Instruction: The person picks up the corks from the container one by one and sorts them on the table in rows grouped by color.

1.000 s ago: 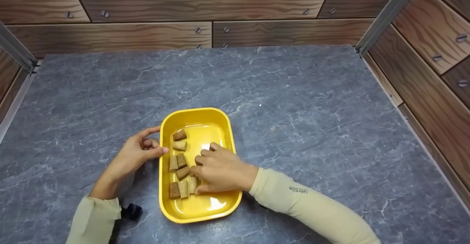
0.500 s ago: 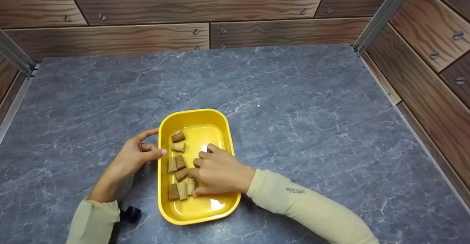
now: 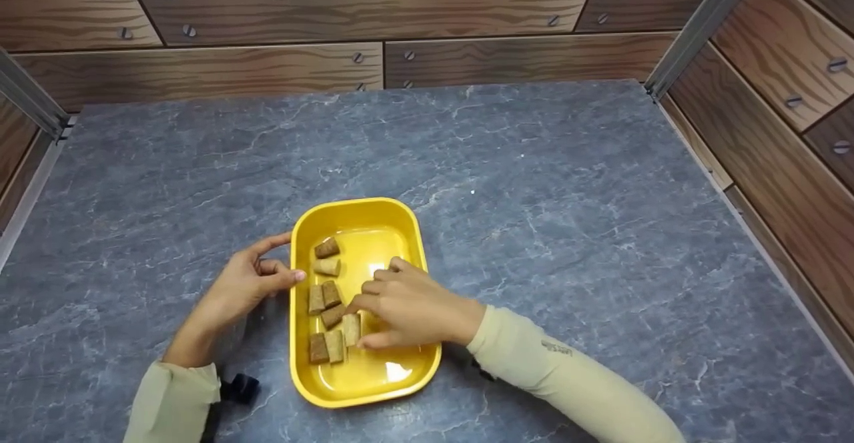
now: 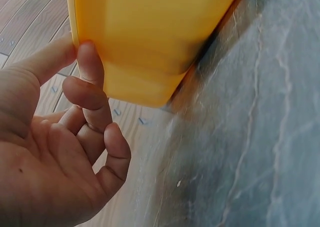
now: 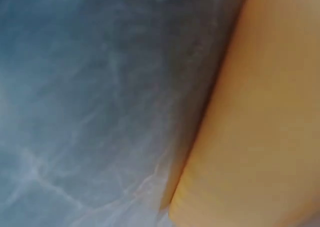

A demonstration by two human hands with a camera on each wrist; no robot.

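Observation:
A yellow plastic tray lies lengthwise in front of me with several tapered corks inside, mostly along its left wall. My left hand pinches the tray's left rim, thumb over the edge; in the left wrist view its fingers meet the outer wall. Inside the tray my right hand pinches a light cork between thumb and index finger. Left of it lie a brown cork and a tan cork. The right wrist view shows the tray's outer wall, not the hand.
The tray stands on a blue-grey marbled tabletop. Wood-patterned panels enclose the back and sides, with metal strips at the corners. More corks, such as a brown one, lie farther up the tray.
The right hand has shifted slightly right and away from me, and the light cork has moved a little up, apart from its row. The left hand stays on the rim.

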